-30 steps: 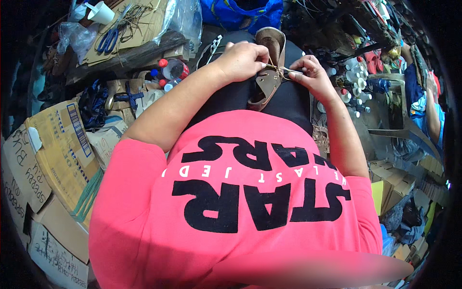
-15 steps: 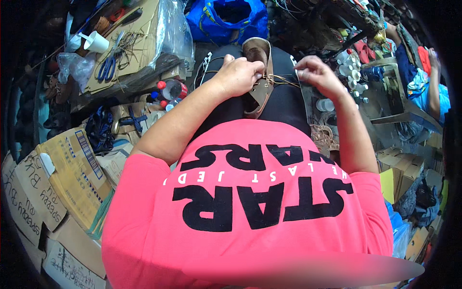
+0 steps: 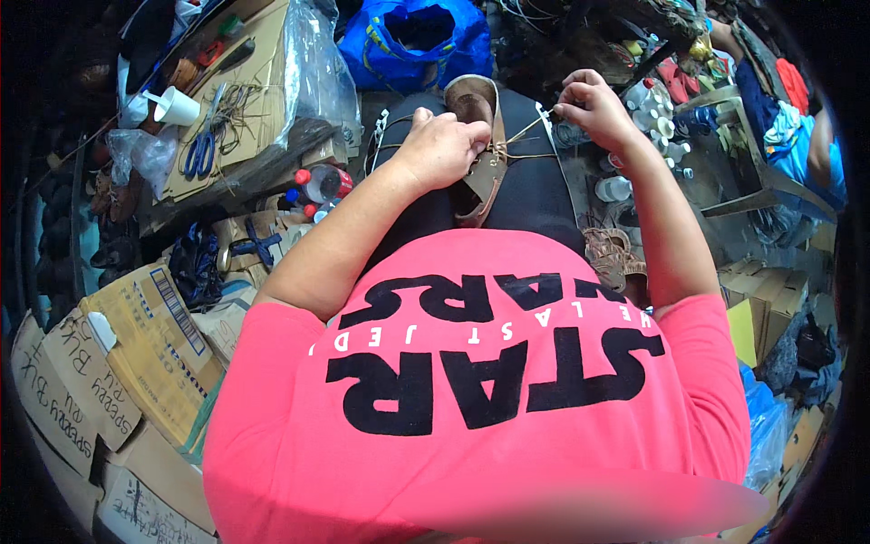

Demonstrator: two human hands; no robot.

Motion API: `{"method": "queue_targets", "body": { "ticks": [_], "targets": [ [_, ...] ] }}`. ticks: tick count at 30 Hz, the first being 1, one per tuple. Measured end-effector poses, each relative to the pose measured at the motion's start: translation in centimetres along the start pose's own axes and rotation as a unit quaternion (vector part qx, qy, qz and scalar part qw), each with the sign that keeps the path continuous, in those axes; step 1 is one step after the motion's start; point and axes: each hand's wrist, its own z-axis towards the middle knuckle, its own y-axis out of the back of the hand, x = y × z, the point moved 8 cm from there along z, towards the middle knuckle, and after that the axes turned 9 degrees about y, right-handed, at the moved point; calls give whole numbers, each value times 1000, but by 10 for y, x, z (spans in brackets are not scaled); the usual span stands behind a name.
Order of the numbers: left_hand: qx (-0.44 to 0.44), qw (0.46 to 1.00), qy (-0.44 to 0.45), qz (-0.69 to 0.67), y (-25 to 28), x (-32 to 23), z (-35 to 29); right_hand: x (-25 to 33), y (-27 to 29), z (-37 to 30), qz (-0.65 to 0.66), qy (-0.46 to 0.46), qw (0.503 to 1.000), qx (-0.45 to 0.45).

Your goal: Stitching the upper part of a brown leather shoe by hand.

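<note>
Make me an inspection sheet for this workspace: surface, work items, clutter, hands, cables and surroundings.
Surface: lap in dark trousers.
Work items: brown shoe on the lap; tan lace through its eyelets.
Clutter: scissors on cardboard, white cup, bottles and boxes, all to the left; blue bag ahead.
Hands: left hand closed at the shoe; right hand pinched, apparently on the lace.
Cables: dark coiled strands at right; cannot tell whether cable.
Surroundings: another person's arm at far right.
</note>
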Motion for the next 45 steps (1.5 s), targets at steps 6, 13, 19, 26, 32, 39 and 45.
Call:
{"method": "queue_targets", "body": {
  "ticks": [6,13,19,26,32,39,45],
  "targets": [
    [3,1000,6,21,-1,7,-1,78,-12,4,-134,122,974,134],
    [0,999,-36,37,3,9,-3,100,-60,4,-195,179,940,214],
    [-75,992,21,95,38,67,-56,25,-22,-29,-161,119,968,154],
    [-92,853,46,-512,100,55,-48,31,11,0,536,-92,826,-150],
    [261,744,26,-615,23,-26,-52,126,-39,3,585,-25,796,157],
    [-186,952,231,69,175,209,-116,-85,52,-129,-6,-191,977,94],
    [-240,728,541,347,335,370,-248,-269,262,-345,-295,-443,839,118]
  ]
}}
